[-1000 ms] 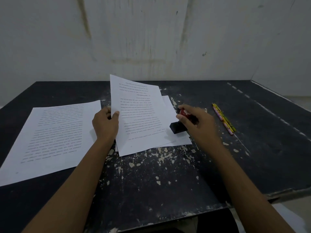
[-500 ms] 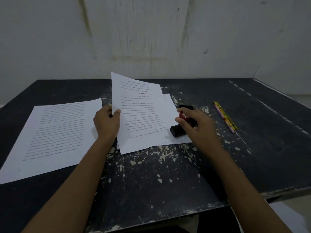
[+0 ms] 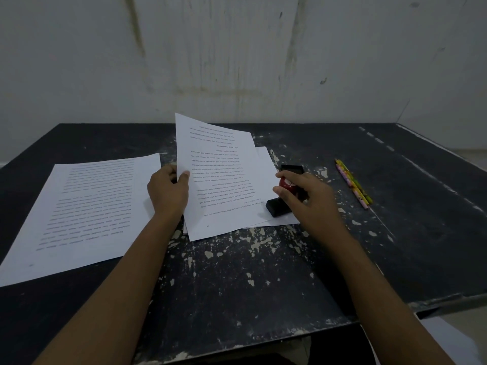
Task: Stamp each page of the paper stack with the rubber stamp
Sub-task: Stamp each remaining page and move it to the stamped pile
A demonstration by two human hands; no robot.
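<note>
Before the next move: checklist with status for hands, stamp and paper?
1. Right hand grip on rubber stamp: ok, fingers curl round its red top.
2. Stamp base on paper stack: ok, at the near right corner.
3. Left hand pinches the lifted sheet at its edge: ok.
4. Sheet clear of the stamp: cannot tell.
5. Imprint made: cannot tell, base covers it.
6. Left pile lies flat: ok.

Bare workroom: worn desk point(image 3: 237, 272), stained wall point(image 3: 237, 61).
</note>
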